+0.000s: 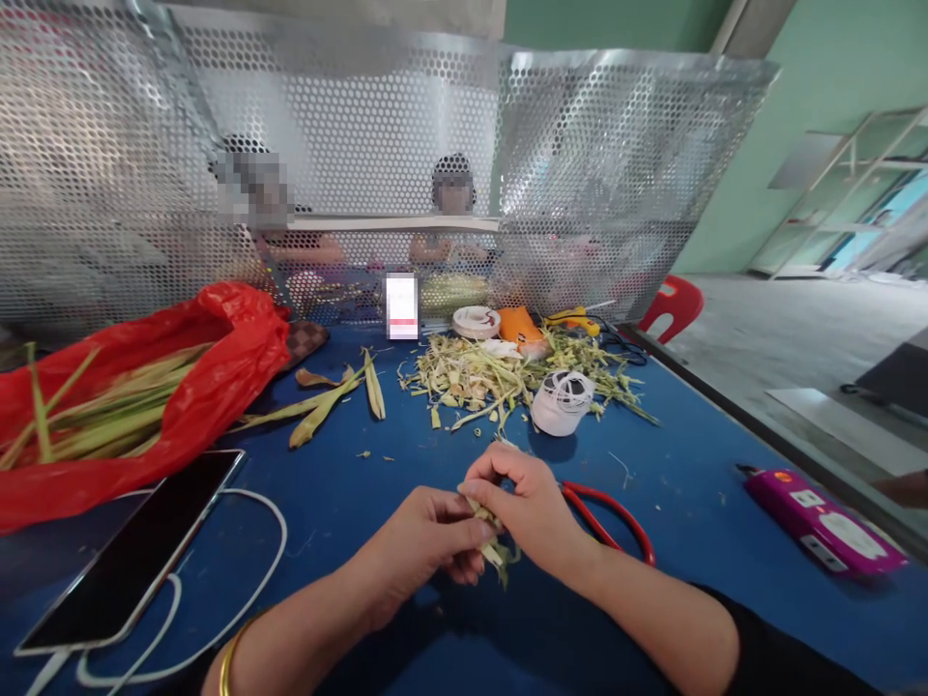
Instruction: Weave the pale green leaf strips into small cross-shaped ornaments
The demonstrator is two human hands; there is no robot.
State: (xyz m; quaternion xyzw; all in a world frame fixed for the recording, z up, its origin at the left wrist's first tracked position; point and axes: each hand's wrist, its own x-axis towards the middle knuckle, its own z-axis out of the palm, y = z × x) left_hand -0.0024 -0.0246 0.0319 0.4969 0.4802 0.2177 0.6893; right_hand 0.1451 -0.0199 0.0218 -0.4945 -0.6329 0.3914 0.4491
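Note:
Both my hands meet over the near middle of the blue table [326, 541]. A small bundle of pale green dried husk strips [493, 553] is pinched between them. My left hand [435, 532] is closed around its lower part, with thumb on top. My right hand [526, 498] pinches the upper end with thumb and forefinger. Ragged husk ends stick out below the fingers. Red-handled scissors [616, 512] lie beside my right hand, their blades hidden. Just beyond stands a white spool of cord [562, 404], and behind it spreads a pile of husk trimmings [471, 377].
A red plastic bag [239, 338] of long husks lies left, loose husk leaves [323, 411] beside it. A phone [137, 551] with a white cable is near left; a purple power bank-like box [823, 522] sits right. Tape roll [477, 322] and perforated metal screen [391, 126] stand behind, people beyond.

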